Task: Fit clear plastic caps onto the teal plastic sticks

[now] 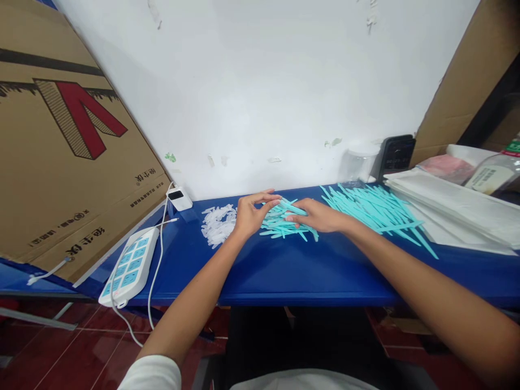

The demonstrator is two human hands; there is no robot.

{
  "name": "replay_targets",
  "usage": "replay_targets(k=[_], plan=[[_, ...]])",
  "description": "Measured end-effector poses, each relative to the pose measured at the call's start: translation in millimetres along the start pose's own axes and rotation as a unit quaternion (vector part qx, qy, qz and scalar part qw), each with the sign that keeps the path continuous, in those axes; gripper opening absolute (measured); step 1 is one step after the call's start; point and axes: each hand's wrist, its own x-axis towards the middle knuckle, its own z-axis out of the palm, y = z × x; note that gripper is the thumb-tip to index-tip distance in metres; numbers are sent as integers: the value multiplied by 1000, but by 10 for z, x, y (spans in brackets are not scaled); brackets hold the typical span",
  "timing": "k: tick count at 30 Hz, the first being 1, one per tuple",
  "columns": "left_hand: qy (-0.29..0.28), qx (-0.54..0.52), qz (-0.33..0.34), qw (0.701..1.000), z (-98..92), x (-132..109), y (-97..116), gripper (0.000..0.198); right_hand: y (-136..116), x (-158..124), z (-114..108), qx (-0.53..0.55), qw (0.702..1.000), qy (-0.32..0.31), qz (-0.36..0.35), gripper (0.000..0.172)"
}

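My left hand (252,212) is closed, with thumb and fingertips pinched on a small clear cap near the end of a teal stick. My right hand (312,214) is closed around that teal stick (294,208). Both hands are above a middle pile of teal sticks (280,226) on the blue table (284,273). To the left of my left hand lies a pile of small translucent caps (217,226). Beyond my right hand a larger pile of long teal sticks (369,208) spreads out.
A white power strip (132,265) with cables and a small white device (180,199) are at the left, beside a large cardboard box (65,162). At the right are a clear container (359,162), a black phone-like device (397,156), white sheets (459,200) and a bottle (493,172).
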Motion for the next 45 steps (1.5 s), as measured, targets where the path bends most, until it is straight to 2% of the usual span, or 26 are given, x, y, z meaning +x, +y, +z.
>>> replay_targets(k=[17, 22, 29, 33, 37, 42, 45], plan=[[-6, 7, 10, 1000, -15, -6, 40, 15, 21, 12, 38, -1, 1000, 1, 7, 50], [23, 12, 5, 1000, -37, 22, 68, 17, -9, 67, 55, 7, 1000, 8, 24, 51], [75, -13, -22, 997, -103, 81, -22, 28, 113, 55, -21, -55, 998, 31, 25, 47], [42, 63, -1, 997, -67, 53, -1, 32, 85, 36, -63, -56, 997, 51, 34, 49], [11, 84, 27, 996, -12, 22, 26, 23, 25, 37, -38, -48, 998, 40, 16, 46], [13, 54, 8, 998, -4, 31, -2, 23, 19, 37, -2, -41, 998, 39, 9, 45], [45, 29, -9, 999, -43, 66, -67, 28, 36, 38, -15, -31, 999, 36, 15, 46]])
